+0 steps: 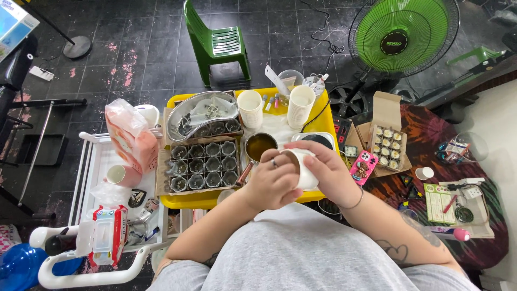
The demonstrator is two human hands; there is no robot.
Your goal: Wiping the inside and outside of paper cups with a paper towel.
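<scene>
- My left hand (272, 186) covers most of the white cup (305, 171), so I can't see inside it.
- Contents of the small glass jars (206, 164) are too small to tell.
- The frame's edge cuts off the blue thing (19, 267) at bottom left.

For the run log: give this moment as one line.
left hand: on white cup | right hand: holds white cup | below: yellow tray
</scene>
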